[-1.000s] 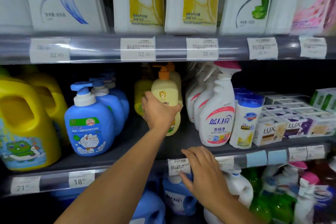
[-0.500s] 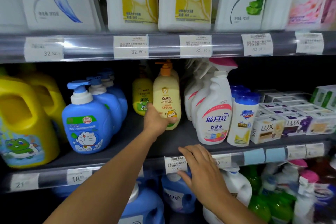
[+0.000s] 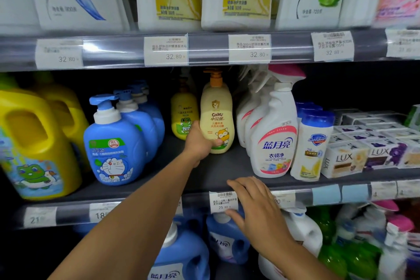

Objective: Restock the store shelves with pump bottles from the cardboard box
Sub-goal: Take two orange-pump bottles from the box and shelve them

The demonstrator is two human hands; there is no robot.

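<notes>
- Bottle first: the cream pump bottle [image 3: 217,118] stands upright on the middle shelf [image 3: 216,173], label facing me. A yellow bottle [image 3: 183,116] sits farther back on its left and white spray bottles [image 3: 272,138] are just to its right.
- My left hand [image 3: 200,145] wraps the bottle's lower body, thumb across the front. I judge the low grip is there to seat and square it without tipping the tall pump.
- My right hand [image 3: 254,207] rests on the shelf's near rail, fingers relaxed and holding nothing, thumb by a price tag [image 3: 223,202]. It is probably bracing my reach.
- The bottle stands roughly above that tag, so the slot looks right.
- The cardboard box is out of view.
</notes>
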